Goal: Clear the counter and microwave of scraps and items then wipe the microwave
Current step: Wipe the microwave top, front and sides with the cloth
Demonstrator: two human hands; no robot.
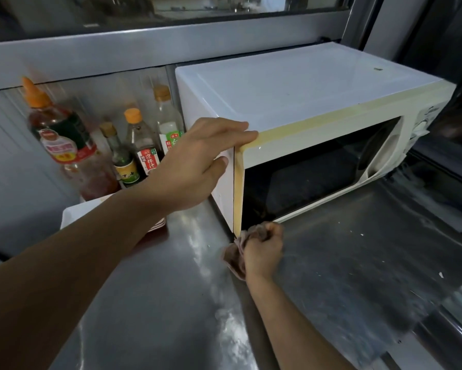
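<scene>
Bracing microwave top-left corner with spread left hand, right hand fisted round cloth at door's lower-left corner, long axis ran rightward.

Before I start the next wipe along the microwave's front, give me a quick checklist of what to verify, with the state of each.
1. Crumpled pinkish-brown cloth gripped in the right hand: ok.
2. Cloth at the lower left front corner of the white microwave: ok.
3. Left hand steadying the microwave's upper left corner, fingers on its top edge: ok.
4. Microwave top free of items: ok.
5. Stainless steel counter free of scraps: not ok, small white flecks lie to the right.
6. Dark door glass clean: cannot tell.
</scene>
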